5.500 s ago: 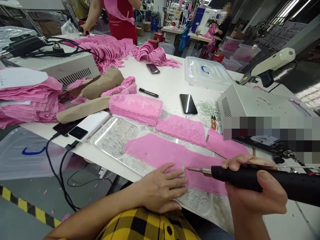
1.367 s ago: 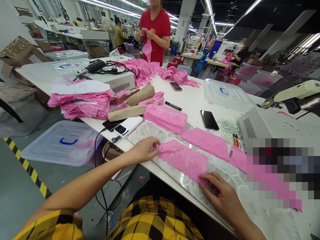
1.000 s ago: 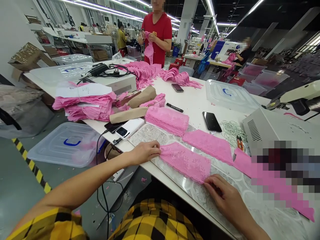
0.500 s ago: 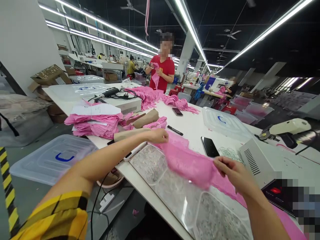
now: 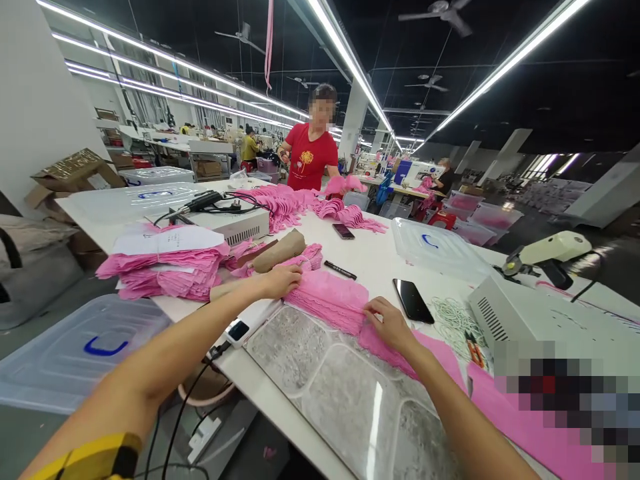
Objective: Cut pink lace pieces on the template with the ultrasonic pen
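A stack of pink fabric pieces (image 5: 327,301) lies on the table, its layered edges facing me. My left hand (image 5: 283,280) pinches the far left corner of the top piece. At the other end, my right hand (image 5: 390,321) has its thumb and fingers closed on the right edge of that fabric. The piece lies flat on the stack, level with the layers below. More pink fabric (image 5: 440,353) stretches out under my right wrist. In front of the stack is a grey marbled panel (image 5: 345,393) with rounded shapes under a glossy cover.
A black phone (image 5: 413,300), a marker (image 5: 341,269), white string (image 5: 450,317) and orange-handled snips (image 5: 475,350) lie beyond. Bundled pink pieces (image 5: 170,267) sit left, near a grey machine box (image 5: 245,227). Across the table stands a person in a red shirt (image 5: 310,157).
The pink piece, held raised between both hands before, has come down flat onto the stack. Both hands have moved left and lower with it. The co-worker's hands have moved apart.
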Tool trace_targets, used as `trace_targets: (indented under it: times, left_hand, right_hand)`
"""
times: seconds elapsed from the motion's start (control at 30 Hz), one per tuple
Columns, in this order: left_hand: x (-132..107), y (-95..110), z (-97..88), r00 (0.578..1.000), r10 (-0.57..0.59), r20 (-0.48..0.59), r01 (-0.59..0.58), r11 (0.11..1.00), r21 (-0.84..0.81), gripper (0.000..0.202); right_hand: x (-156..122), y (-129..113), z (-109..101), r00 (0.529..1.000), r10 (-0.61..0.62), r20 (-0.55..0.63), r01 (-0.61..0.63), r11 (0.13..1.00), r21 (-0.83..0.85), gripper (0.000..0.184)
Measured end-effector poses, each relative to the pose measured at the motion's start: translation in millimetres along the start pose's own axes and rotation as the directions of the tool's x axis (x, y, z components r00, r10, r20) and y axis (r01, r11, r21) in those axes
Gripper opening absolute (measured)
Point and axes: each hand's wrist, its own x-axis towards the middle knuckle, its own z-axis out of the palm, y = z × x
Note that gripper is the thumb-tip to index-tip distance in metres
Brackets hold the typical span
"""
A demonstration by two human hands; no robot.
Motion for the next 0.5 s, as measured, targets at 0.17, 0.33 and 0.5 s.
trace_targets:
  times: [0.17, 0.33, 0.5]
  left_hand:
    - [-5, 11, -0.6, 0.999, 0.033, 0.040, -0.034, 0.999, 0.035, 0.007]
    - [-11, 56, 14.8, 0.989, 0.127, 0.082, -0.129, 0.991, 0.025, 0.011]
    - [6, 119, 59.4, 0.944, 0.266, 0.196, -0.260, 0.964, -0.059, 0.013]
  right_hand:
    - [-35, 10, -21, 0.993, 0.121, -0.015, -0.121, 0.993, -0.006, 0.030]
    - [-92, 24, -65, 0.966, 0.258, -0.007, -0.258, 0.966, -0.033, 0.031]
    - [-129, 33, -85, 0.932, 0.361, -0.015, -0.361, 0.931, -0.050, 0.031]
